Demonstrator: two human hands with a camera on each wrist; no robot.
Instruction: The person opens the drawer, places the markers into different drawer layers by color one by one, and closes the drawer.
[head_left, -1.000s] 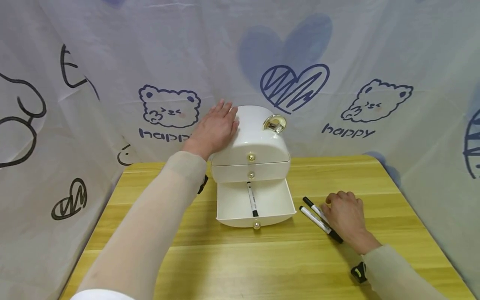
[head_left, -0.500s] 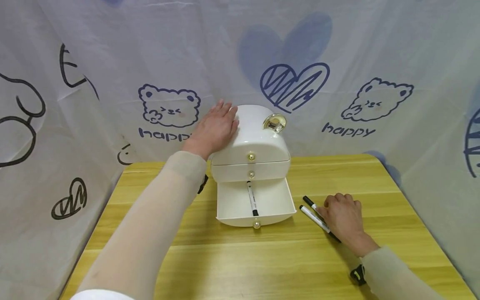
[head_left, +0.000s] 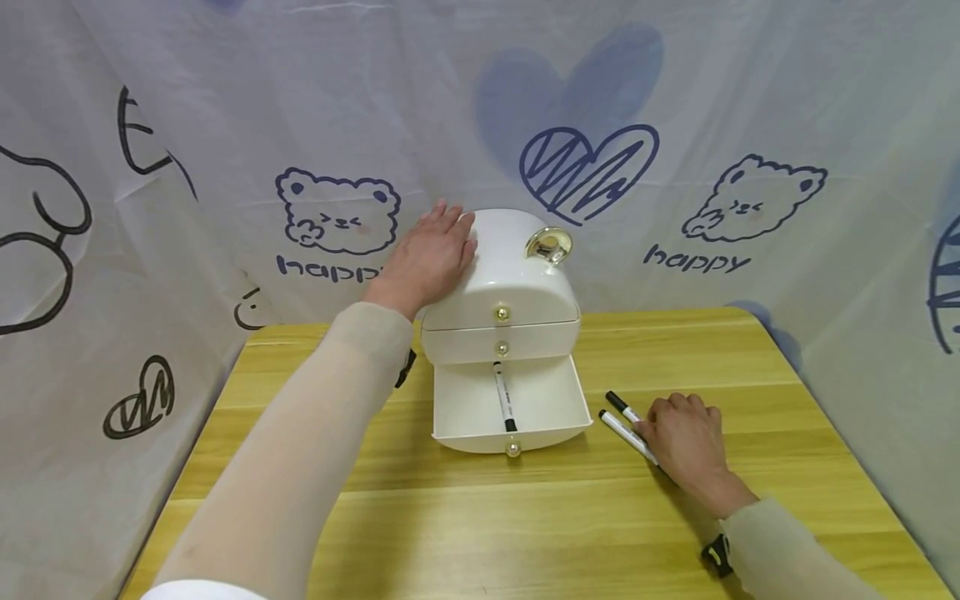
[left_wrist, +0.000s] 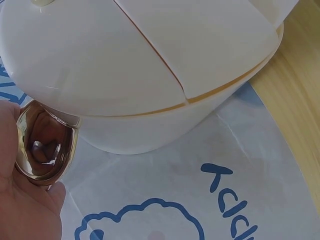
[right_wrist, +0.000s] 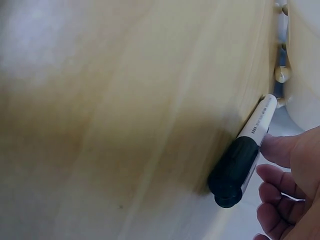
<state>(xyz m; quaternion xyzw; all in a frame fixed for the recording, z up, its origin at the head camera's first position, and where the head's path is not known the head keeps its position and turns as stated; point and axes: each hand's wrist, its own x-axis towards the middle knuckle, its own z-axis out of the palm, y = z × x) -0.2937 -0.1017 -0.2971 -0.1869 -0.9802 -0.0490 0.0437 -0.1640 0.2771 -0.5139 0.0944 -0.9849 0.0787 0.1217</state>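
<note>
Two black-capped whiteboard markers lie side by side on the table, right of a white storage box (head_left: 517,262) with drawers. My right hand (head_left: 686,442) is over them, pinching the farther marker (head_left: 622,406) between thumb and finger. The nearer marker (head_left: 627,435) lies alongside; its thick black end (right_wrist: 234,167) fills the right wrist view beside my thumb (right_wrist: 282,150). My left hand (head_left: 431,254) rests with extended fingers on the box's left side, over a gold handle (left_wrist: 45,142). Another marker (head_left: 506,398) lies in the pulled-out bottom drawer (head_left: 551,408).
The box's two upper drawers are closed, with round knobs (head_left: 502,348) in front. A second gold handle (head_left: 550,246) sits on its right side. The wooden table (head_left: 480,525) is walled by a printed white cloth (head_left: 465,100).
My right hand has shifted slightly toward me and left, lower over the markers, and its thumb now meets the farther one. My left hand and the drawers stay put.
</note>
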